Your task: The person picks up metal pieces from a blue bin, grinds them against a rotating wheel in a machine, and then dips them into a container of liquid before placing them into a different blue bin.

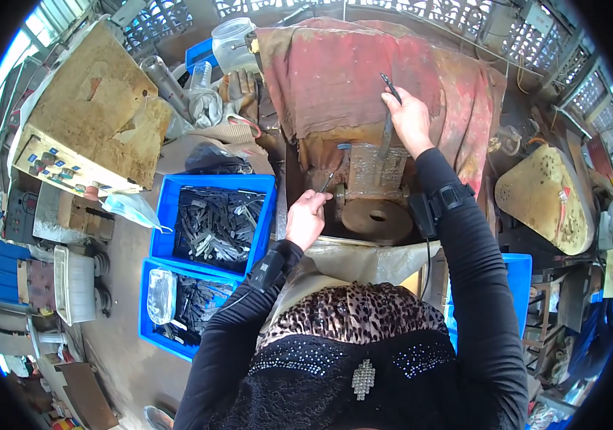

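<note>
1. Fingers (396, 99) of the right hand (412, 123), right of centre in the upper half of the frame, are closed on a slim black piece (390, 85). Its free end points up and left, in front of a red cloth cover (349, 75).

2. Near the centre, the left hand (305, 218) appears to pinch a thin dark strip (329, 180) at its lower end, the tip pointing upward. The exact contact is too small to make out.

3. Right of the left hand, a round brownish disc (376, 229) with a central hole lies below a rough metal block (374, 172). Both held pieces are apart from the disc.

4. Left of centre, an upper blue bin (163, 247) and a lower blue bin (167, 344) hold heaps of loose dark strips (217, 222). A clear plastic tub (162, 295) sits among those in the lower one.

5. Judging by looks, the held pieces are light, stiff and narrow, perhaps a little slippery if wet. A pinch near one end, thumb against fingertips, should suit them, leaving the rest exposed; whether they are brittle cannot be told.
</note>
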